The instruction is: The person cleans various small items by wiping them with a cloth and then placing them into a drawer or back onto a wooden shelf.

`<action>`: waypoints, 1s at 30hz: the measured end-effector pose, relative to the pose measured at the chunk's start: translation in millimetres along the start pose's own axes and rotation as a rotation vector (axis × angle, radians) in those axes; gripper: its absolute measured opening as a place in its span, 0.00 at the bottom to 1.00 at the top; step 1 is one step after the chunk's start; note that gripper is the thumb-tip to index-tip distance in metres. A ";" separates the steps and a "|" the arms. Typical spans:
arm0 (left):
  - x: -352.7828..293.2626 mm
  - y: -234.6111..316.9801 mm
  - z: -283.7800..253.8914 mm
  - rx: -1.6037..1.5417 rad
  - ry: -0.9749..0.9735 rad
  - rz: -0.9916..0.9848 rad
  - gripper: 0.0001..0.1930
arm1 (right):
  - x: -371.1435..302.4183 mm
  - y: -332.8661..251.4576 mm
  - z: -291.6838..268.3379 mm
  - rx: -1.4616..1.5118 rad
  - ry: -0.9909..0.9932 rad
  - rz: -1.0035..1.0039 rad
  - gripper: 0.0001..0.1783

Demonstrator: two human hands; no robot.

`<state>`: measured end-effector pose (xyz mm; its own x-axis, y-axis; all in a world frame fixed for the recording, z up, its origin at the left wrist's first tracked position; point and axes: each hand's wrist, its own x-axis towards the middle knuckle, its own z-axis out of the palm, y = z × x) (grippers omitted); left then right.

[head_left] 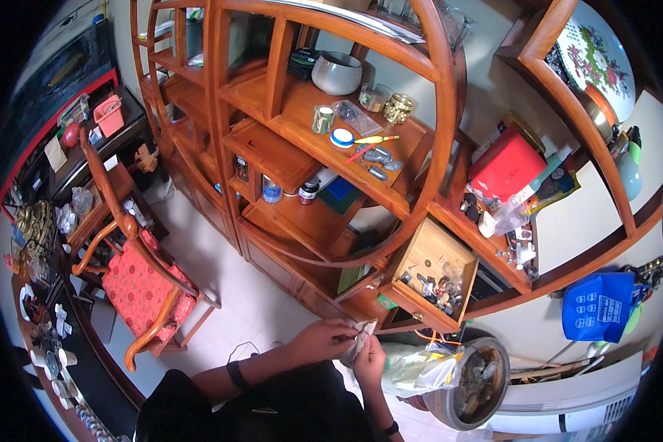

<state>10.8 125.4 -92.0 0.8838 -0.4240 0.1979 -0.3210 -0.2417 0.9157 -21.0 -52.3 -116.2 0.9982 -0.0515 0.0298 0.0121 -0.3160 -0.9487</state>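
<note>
Both my hands are close together in front of my body, at the near side of the open drawer. My left hand (321,340) reaches in from the left, its fingers closed at the edge of a crumpled whitish tissue (364,334). My right hand (370,359) pinches the same tissue from the other side. A dark spot shows by my left fingertips; whether it is a small object or shadow I cannot tell. Just beyond my hands, a pulled-out wooden drawer (420,246) holds a jumble of small items (440,292) and a round coin-like disc.
A round planter (502,383) and a pale plastic bag (414,370) stand right of my hands. Ahead rises a wooden display shelf (272,136) with jars and a grey pot (337,73). A red-cushioned chair (144,295) is at left; a blue bag (598,307) hangs at right.
</note>
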 end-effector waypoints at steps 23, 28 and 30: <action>-5.0 -1.4 2.0 -0.108 -0.017 -0.133 0.13 | -6.6 -22.4 -6.6 0.423 0.012 0.191 0.06; -4.1 -11.0 -0.2 -0.275 -0.021 -0.210 0.12 | -7.6 -36.4 -8.0 0.523 -0.095 0.223 0.05; -2.7 -13.1 -3.9 -0.322 -0.070 -0.197 0.10 | -8.0 -27.8 -12.1 0.449 -0.132 0.202 0.05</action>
<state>14.0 133.1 -103.2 0.8891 -0.4577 -0.0067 -0.0142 -0.0423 0.9990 -30.1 -54.5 -86.3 0.9818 0.0601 -0.1803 -0.1867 0.1277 -0.9741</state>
